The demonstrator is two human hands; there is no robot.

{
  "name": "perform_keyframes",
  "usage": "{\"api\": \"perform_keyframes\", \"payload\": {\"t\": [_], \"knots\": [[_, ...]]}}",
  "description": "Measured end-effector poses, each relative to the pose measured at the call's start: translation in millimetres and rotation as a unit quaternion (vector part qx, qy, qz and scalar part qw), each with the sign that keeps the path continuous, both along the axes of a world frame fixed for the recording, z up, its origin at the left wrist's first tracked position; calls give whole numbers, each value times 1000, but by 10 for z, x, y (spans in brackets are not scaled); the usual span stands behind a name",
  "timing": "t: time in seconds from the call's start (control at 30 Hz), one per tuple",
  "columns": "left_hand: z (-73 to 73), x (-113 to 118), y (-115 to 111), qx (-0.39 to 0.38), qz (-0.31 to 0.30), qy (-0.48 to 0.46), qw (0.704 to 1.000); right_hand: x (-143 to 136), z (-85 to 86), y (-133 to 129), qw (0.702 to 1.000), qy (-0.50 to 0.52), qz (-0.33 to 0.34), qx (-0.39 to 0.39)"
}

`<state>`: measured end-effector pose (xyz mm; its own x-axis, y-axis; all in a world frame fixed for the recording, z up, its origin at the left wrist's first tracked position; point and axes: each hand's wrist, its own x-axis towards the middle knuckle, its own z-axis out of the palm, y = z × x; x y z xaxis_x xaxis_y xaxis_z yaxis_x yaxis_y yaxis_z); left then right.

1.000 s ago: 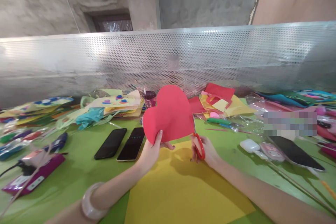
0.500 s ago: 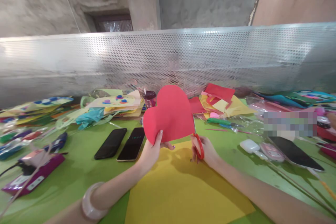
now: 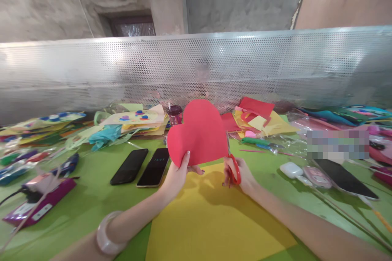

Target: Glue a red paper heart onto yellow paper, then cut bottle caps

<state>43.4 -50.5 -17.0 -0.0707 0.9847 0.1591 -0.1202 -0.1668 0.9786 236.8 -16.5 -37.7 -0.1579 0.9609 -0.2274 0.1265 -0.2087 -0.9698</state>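
A red paper heart (image 3: 200, 132) is held up in the middle of the view, tilted, its point toward the lower right. My left hand (image 3: 181, 169) pinches its lower left edge, thumb in front and fingers behind. In my right hand (image 3: 237, 173) are red-handled scissors (image 3: 235, 169), fingers through the loops. Their blades point up alongside the heart's right edge. Beneath both hands a large yellow sheet (image 3: 217, 220) lies on the green table (image 3: 128, 208).
Two black phones (image 3: 129, 166) lie left of the heart, and a purple power strip (image 3: 49, 208) farther left. Coloured papers (image 3: 263, 122) and a dark cup (image 3: 174, 115) stand behind. At right are a white earphone case (image 3: 290, 169) and another phone (image 3: 346, 178).
The scissors in my right hand have shifted slightly right, to the outside of the heart's edge. The heart and my left hand are nearly unmoved.
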Motion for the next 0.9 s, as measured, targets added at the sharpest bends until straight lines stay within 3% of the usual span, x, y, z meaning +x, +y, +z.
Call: {"api": "perform_keyframes", "payload": {"t": [0.9], "knots": [[-36,-9,6,6,-21,-16,1000,3,-57,6,1000,-3,2,12]]}}
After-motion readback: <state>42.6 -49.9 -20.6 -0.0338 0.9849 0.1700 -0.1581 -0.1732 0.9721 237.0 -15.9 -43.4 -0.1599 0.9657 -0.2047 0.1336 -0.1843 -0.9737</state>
